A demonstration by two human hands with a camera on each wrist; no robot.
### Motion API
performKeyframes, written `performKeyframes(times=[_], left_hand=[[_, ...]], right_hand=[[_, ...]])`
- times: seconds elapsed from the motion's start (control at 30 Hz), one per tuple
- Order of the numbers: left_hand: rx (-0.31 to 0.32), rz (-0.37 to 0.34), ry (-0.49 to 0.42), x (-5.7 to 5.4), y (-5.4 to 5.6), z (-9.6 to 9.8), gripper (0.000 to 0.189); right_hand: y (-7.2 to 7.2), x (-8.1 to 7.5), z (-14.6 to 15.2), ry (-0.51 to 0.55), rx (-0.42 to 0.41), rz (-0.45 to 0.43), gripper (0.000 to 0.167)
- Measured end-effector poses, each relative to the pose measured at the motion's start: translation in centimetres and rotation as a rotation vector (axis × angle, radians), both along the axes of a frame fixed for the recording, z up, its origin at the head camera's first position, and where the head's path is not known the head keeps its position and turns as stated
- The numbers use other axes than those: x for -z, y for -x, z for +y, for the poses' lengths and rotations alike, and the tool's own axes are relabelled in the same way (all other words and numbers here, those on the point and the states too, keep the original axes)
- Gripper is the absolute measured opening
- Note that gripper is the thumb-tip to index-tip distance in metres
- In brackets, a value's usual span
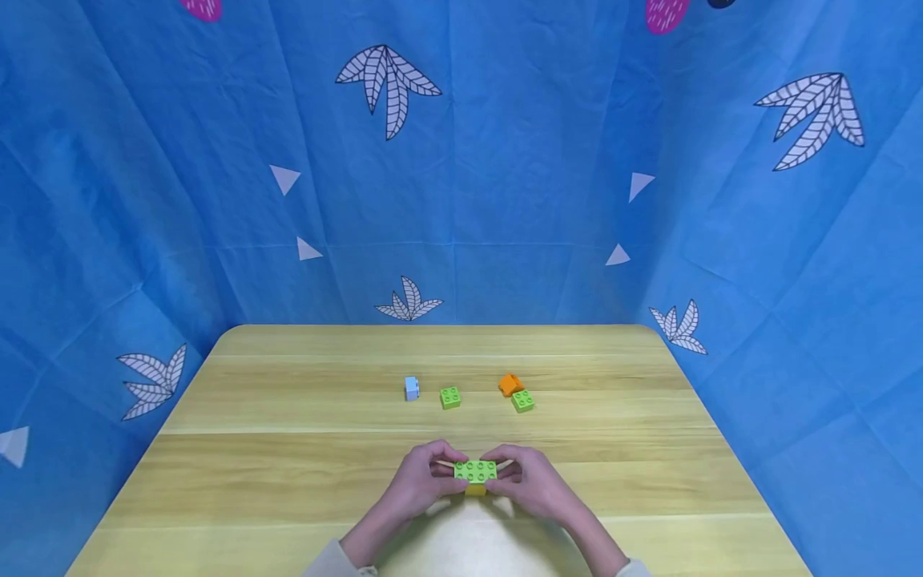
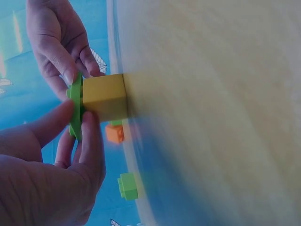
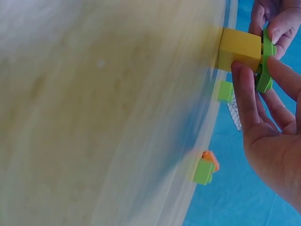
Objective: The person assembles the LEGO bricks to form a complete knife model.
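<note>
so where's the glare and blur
Head view: pale glare on the light wood-grain table at bottom centre, soft shadows alongside; left wrist view: table grain blurred, yellow plastic block clearer; right wrist view: table blurred too, whitish glare at top left.

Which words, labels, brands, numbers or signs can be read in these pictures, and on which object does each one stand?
None can be read.
Green plate and yellow block: no lettering visible; anything tiny would be too small to read.
Blue cloth: only printed shapes, such as leaves and triangles, no writing.
</note>
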State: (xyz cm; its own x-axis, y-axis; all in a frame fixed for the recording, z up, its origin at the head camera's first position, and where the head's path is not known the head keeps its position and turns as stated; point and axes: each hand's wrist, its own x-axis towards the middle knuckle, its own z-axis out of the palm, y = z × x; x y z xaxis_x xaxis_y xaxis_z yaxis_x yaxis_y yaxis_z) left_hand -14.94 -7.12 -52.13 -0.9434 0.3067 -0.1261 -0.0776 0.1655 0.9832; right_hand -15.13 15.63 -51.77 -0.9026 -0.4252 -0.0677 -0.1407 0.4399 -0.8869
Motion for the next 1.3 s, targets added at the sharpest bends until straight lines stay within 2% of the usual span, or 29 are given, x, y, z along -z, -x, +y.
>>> performKeyframes(times=[0.33,0.8,0.97,1.3], left_hand=[[0.012,0.01,0.007,0.14,0.05,-0.03,0.03],[0.043,0.07,0.069,-0.05,0.34,-0.07,0.029],[0.05,0.07,0.088,-0.09,0.39,-0.11,0.028],[0.074,0.084,0.073,-0.42,0.47,-0.3,0.03]], right_hand=[[0.0,-0.06,-0.06,0.026,0.008,-0.018,0.039],[-0.01,-0.08,-0.01,0.046,0.011,-0.032,0.036],[0.0,-0.03,-0.04,0.056,0.006,-0.039,0.036],[-0.07,-0.27,0.0,0.055,-0.003,-0.033,0.035]])
